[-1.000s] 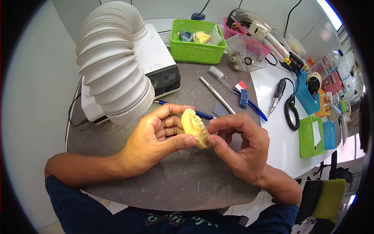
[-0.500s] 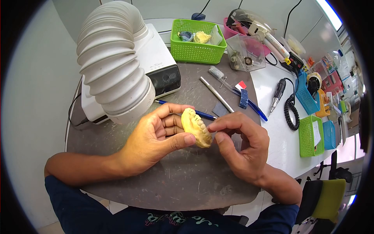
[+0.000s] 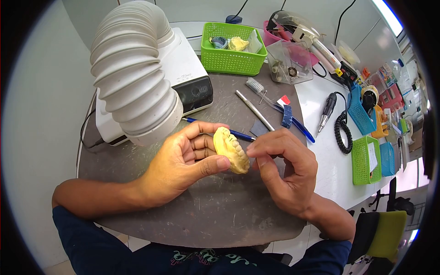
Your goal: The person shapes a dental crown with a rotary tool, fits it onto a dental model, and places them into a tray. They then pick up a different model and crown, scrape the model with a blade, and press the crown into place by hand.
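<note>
A yellow dental cast (image 3: 228,150) with a row of teeth is held over the worktop between the thumb and fingers of my left hand (image 3: 181,158). Its teeth face toward the right. My right hand (image 3: 288,172) is close against the cast's tooth side, fingers curled and thumb drawn near the index fingertip. Whether anything small sits in that pinch is hidden. Behind the cast lies a blue pen (image 3: 242,135), partly covered by my left hand. A small grey sheet (image 3: 259,129) rests just beyond my right fingers.
A white ribbed suction hose (image 3: 133,78) stands at left. Farther back are a metal handpiece (image 3: 254,110), a brush (image 3: 255,85), a blue strip (image 3: 287,116) and a green basket (image 3: 233,62). A rotary handpiece (image 3: 327,112) with coiled cord lies on the right.
My right thumb and index finger have shifted slightly, the thumb coming up nearer the index finger. My left hand and the dental cast stay in place.
</note>
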Tool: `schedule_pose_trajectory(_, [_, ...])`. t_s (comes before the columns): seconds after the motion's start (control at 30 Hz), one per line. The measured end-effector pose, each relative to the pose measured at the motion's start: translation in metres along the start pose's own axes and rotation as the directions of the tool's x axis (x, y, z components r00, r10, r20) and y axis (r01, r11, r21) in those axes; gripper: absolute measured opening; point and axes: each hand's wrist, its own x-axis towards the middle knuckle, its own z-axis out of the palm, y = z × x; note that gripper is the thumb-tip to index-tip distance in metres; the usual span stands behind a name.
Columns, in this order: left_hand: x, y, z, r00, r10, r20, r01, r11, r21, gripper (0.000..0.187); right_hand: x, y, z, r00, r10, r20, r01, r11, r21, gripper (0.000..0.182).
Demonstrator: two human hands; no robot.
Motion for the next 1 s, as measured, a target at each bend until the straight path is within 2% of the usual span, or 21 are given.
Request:
schedule_pose_trajectory(0.27, [-0.001, 0.001, 0.001, 1.000, 0.005, 0.008, -0.005, 1.000, 0.004, 0.062, 0.000, 0.001, 0.001, 1.000, -0.007, 0.000, 0.007, 1.000, -0.010, 0.019])
schedule_pose_trajectory(0.47, [-0.001, 0.000, 0.006, 0.997, 0.074, -0.009, -0.074, 0.997, 0.030, 0.063, 0.001, -0.003, 0.001, 1.000, -0.017, 0.006, 0.018, 0.999, -0.032, 0.020])
schedule_pose_trajectory(0.63, [0.000, -0.001, 0.004, 0.996, 0.083, 0.029, -0.085, 0.993, 0.076, 0.069, 0.002, -0.005, 0.000, 0.999, -0.018, 0.034, 0.021, 0.997, -0.070, 0.020])
schedule_pose_trajectory(0.8, [-0.001, 0.000, 0.009, 0.993, 0.114, -0.001, -0.113, 0.990, 0.083, 0.065, 0.000, -0.004, 0.002, 0.990, 0.099, 0.102, -0.089, 0.991, -0.096, 0.017])
schedule_pose_trajectory(1.0, [-0.002, 0.002, 0.010, 0.995, 0.097, -0.022, -0.094, 0.991, 0.095, 0.064, 0.001, -0.004, 0.001, 0.995, 0.062, 0.073, -0.054, 0.993, -0.100, 0.012])
